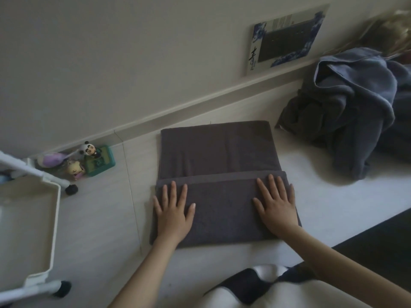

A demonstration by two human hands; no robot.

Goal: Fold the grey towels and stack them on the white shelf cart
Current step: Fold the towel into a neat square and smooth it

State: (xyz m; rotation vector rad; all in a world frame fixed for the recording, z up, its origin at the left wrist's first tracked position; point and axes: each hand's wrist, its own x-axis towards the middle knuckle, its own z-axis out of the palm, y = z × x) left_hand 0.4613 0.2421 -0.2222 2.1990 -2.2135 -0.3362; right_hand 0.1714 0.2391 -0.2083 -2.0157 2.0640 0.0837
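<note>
A dark grey towel (pixel 219 152) lies flat on the pale floor, its near part folded over onto itself. My left hand (pixel 173 212) presses flat on the left of that folded flap, fingers straight and spread. On the flap's right side my right hand (pixel 275 205) lies the same way, palm down. A heap of unfolded grey towels (pixel 347 112) sits at the right by the wall. The white shelf cart (pixel 31 221) stands at the left edge, its tray showing bare.
Small toy figures and a green box (pixel 89 161) crowd the floor by the baseboard behind the cart. A framed picture (pixel 287 38) leans against the wall. A dark mat (pixel 378 236) lies at the lower right. My knees fill the bottom edge.
</note>
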